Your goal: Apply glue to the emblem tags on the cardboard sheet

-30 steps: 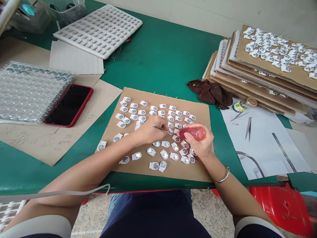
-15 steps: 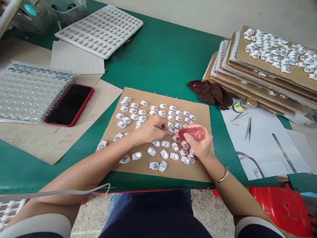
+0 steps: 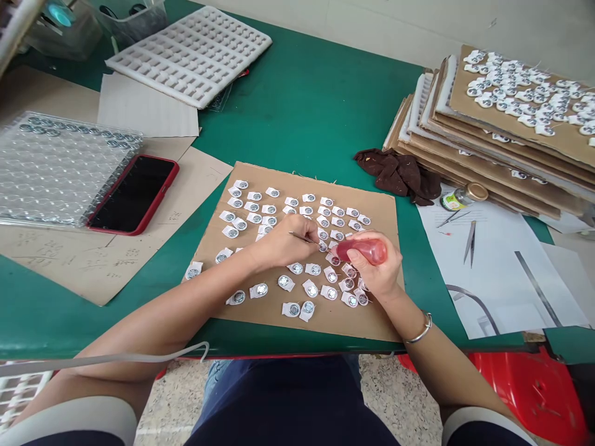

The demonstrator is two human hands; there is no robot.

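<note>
Green tabletop [image 3: 307,111] spreads under a cardboard sheet [image 3: 381,310] covered with rows of small white tabs [image 3: 291,310], each bearing a round silvery disc. At mid-sheet the left hand [image 3: 283,244] pinches a thin metal pick [image 3: 302,238] between thumb and fingers, its tip aimed right at a tab just beside the right hand [image 3: 379,266]. That hand is curled tightly around a small red squeeze bottle [image 3: 365,251], whose nozzle points left toward the same tab; whether nozzle or pick actually touches the tab cannot be told.

Doing this well seems to call for a steady pick pinning the tab flat while the bottle gives only a slight squeeze, both wrists braced on the cardboard so neighbouring tabs stay undisturbed.

Translucent and reddish-pink, the bottle is soft-looking and glossy, short enough to sit almost wholly inside the fist. Several tabs near it show a pinkish tint on their discs, while those to the left and far side look plain silver.

Far right, a stack of boards [image 3: 488,133] carries more tabs; a brown cloth [image 3: 397,173], a small jar [image 3: 460,197] and tweezers [image 3: 469,241] lie near it. Left sit a red-cased phone [image 3: 134,193], a clear blister tray [image 3: 56,167] and, farther off, a white foam tray [image 3: 190,52].
</note>
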